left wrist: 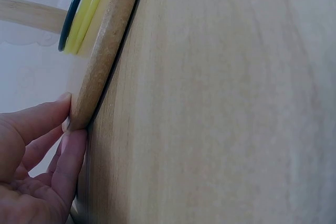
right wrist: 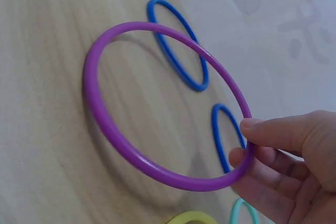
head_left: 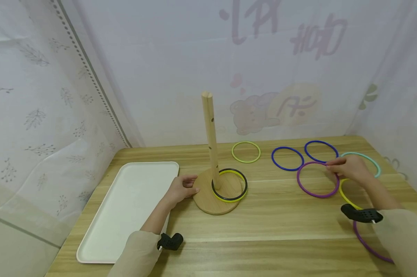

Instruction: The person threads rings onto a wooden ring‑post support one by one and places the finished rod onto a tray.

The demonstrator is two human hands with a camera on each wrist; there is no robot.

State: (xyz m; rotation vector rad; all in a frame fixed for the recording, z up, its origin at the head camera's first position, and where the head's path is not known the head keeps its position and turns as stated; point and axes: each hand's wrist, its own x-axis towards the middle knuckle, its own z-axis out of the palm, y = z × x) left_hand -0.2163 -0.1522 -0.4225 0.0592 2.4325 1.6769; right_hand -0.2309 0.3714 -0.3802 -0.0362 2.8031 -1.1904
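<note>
My right hand (head_left: 350,167) pinches a purple ring (right wrist: 90,77) by its edge between thumb and fingers. In the right wrist view the ring is tilted over the table, casting a shadow on the wood. At the wooden ring-toss stand, my left hand (head_left: 179,189) grips the left rim of the round base (head_left: 212,207), thumb on top and fingers at the edge. From that base rises an upright post (head_left: 210,134). Around the foot of the post lie a black ring (head_left: 246,181) and, beneath it, a yellow ring (left wrist: 86,22).
A white tray (head_left: 132,200) lies left of the stand. On the right are two blue rings (head_left: 272,159), a turquoise ring (head_left: 378,167), another yellow ring (head_left: 347,200) and another purple ring (head_left: 366,246), partly under the right arm. A light green ring (head_left: 232,152) lies near the back edge.
</note>
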